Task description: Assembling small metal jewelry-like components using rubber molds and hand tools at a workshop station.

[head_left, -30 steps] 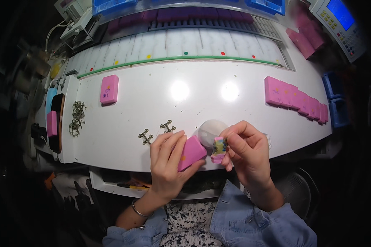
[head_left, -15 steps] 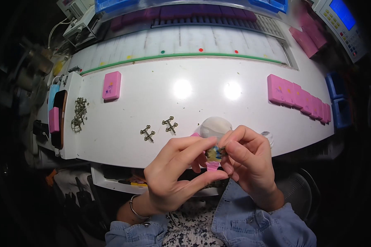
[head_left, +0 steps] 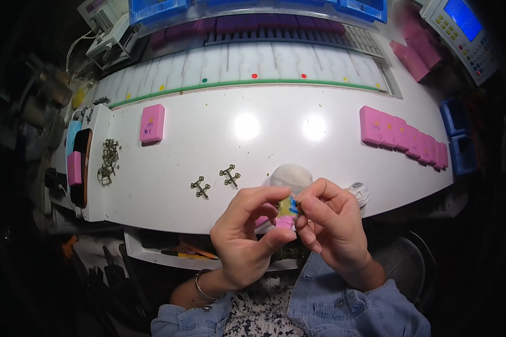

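Observation:
Between the thumb and fingers of my left hand (head_left: 236,233) is a small block with pink, yellow and blue patches (head_left: 287,209), held near the table's front edge. My right hand (head_left: 340,224) is closed in a pinch at the block's right side, where a small dark bit shows between the fingertips; its kind is too small to tell. Just beyond my hands rests a round whitish-grey object (head_left: 291,175), partly covered by them. To their left lie two small brass-coloured branched metal pieces, one nearer (head_left: 200,187) and one farther (head_left: 229,176).
Small metal pieces (head_left: 108,163) are heaped at the left, beside a phone (head_left: 81,168). A pink block (head_left: 152,123) stands at the far left, and a row of pink blocks (head_left: 396,132) at the right. A green-edged white panel (head_left: 236,64) spans the back.
The view has shifted slightly. My left hand's fingers are more curled around the block, showing more of its blue and yellow patches. My right hand keeps its pinch beside it.

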Available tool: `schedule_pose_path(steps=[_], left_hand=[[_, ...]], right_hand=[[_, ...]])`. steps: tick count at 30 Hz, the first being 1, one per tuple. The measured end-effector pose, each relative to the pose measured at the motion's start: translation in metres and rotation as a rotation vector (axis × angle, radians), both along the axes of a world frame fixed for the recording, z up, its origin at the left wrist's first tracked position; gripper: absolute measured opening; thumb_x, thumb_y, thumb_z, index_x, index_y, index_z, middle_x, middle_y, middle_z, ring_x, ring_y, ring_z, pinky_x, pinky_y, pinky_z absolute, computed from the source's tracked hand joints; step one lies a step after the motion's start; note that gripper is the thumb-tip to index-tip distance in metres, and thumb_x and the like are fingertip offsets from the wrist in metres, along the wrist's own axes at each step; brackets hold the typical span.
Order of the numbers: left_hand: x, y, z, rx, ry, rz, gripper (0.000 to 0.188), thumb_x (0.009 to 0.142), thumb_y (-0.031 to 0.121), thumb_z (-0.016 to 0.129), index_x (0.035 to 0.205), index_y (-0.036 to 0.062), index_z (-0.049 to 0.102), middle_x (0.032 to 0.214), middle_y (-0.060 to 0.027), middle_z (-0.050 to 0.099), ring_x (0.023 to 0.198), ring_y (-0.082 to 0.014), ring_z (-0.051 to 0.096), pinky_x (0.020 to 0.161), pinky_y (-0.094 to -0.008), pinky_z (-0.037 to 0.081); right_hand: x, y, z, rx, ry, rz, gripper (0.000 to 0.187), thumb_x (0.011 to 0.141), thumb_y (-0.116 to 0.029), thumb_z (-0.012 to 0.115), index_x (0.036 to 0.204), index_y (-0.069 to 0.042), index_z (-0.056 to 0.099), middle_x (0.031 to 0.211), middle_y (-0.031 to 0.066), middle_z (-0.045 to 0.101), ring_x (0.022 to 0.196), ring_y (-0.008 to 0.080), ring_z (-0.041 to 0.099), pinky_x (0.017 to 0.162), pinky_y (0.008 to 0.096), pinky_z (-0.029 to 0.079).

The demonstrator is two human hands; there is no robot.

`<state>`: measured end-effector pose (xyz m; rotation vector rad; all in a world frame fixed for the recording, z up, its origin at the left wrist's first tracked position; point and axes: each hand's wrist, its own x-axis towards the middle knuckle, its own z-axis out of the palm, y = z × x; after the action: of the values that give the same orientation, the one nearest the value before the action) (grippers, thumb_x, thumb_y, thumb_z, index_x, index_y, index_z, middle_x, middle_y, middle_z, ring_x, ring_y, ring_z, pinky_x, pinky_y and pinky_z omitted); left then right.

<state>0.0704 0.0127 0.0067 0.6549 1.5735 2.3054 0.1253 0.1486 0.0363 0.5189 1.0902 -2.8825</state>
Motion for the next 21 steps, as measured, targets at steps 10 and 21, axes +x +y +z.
schedule_pose_path(steps=[10, 21], left_hand=[[0.003, 0.020, 0.014, 0.127, -0.214, 0.148, 0.065, 0.079, 0.051, 0.061, 0.116, -0.0014, 0.047, 0.100, -0.0089, 0.056, 0.094, -0.0162, 0.052, 0.084, -0.0303, 0.042], [-0.018, 0.001, 0.001, 0.301, -0.470, 0.013, 0.041, 0.088, 0.023, 0.059, 0.115, -0.0056, 0.047, 0.096, -0.0104, 0.055, 0.080, -0.0137, 0.052, 0.071, -0.0238, 0.045]], right_hand=[[-0.001, -0.003, -0.002, 0.001, -0.021, 0.013, 0.011, 0.088, -0.008, 0.056, 0.092, 0.001, 0.050, 0.072, 0.0091, 0.059, 0.053, 0.0081, 0.054, 0.038, 0.0170, 0.038], [-0.012, 0.020, 0.022, 0.218, -0.099, 0.117, 0.013, 0.088, -0.008, 0.056, 0.093, 0.003, 0.053, 0.074, 0.0092, 0.060, 0.056, 0.0088, 0.055, 0.042, 0.0180, 0.041]])
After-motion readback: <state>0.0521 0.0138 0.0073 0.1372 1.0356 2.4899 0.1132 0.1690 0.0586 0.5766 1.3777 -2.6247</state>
